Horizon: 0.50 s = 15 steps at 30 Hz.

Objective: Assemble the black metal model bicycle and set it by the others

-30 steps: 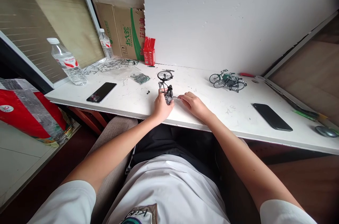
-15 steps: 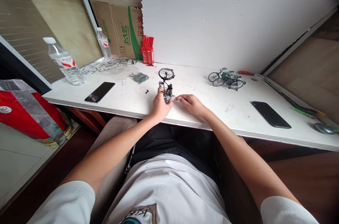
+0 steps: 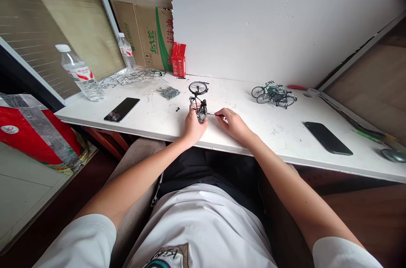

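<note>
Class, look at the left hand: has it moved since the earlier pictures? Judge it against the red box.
No, not noticeably: judged against the red box, the left hand shows no clear shift either way and still grips the model bicycle.

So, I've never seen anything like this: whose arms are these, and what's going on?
There's no machine: these are a person's bare arms, filmed by a camera worn on their head, looking forward and down. The left hand holds a black model bicycle; the right hand holds a thin, dark tool pointed toward it. On the white desk are a smartphone at left, another smartphone at right, a water bottle and more model bicycles.
</note>
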Each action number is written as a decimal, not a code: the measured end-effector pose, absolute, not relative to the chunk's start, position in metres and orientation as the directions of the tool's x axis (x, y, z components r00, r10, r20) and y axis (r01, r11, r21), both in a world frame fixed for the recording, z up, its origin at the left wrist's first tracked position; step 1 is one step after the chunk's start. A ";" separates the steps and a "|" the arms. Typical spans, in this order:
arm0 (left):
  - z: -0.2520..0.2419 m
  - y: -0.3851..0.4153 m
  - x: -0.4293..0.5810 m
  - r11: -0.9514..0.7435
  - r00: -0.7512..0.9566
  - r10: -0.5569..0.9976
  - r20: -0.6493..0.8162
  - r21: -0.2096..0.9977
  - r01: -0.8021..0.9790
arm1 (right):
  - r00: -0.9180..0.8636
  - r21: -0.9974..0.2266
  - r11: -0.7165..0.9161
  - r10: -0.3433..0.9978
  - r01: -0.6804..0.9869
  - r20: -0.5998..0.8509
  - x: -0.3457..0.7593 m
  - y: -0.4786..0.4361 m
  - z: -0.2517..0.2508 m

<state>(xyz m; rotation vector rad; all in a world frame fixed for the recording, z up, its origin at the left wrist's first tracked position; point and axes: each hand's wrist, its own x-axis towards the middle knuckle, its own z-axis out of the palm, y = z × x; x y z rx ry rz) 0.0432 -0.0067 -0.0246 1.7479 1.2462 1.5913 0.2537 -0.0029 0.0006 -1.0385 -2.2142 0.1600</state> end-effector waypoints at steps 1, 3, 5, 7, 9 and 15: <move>-0.025 -0.006 0.043 -0.478 -0.092 0.847 0.524 0.825 0.301 | -0.467 -0.335 0.682 0.707 0.650 0.532 0.254 -0.004 0.002; -0.026 -0.004 0.043 -0.474 -0.106 0.848 0.520 0.832 0.289 | -0.496 -0.270 0.694 0.685 0.668 0.534 0.255 -0.005 0.003; -0.027 -0.004 0.043 -0.477 -0.106 0.846 0.523 0.830 0.288 | -0.513 -0.221 0.694 0.676 0.685 0.530 0.256 -0.006 0.003; -0.027 -0.005 0.043 -0.484 -0.097 0.843 0.529 0.824 0.293 | -0.521 -0.181 0.686 0.674 0.705 0.524 0.256 -0.008 0.003; -0.027 -0.006 0.043 -0.483 -0.096 0.843 0.529 0.824 0.296 | -0.523 -0.163 0.675 0.680 0.719 0.514 0.254 -0.009 0.002; -0.025 -0.007 0.042 -0.476 -0.074 0.850 0.521 0.822 0.312 | -0.504 -0.227 0.678 0.692 0.699 0.518 0.250 -0.009 -0.001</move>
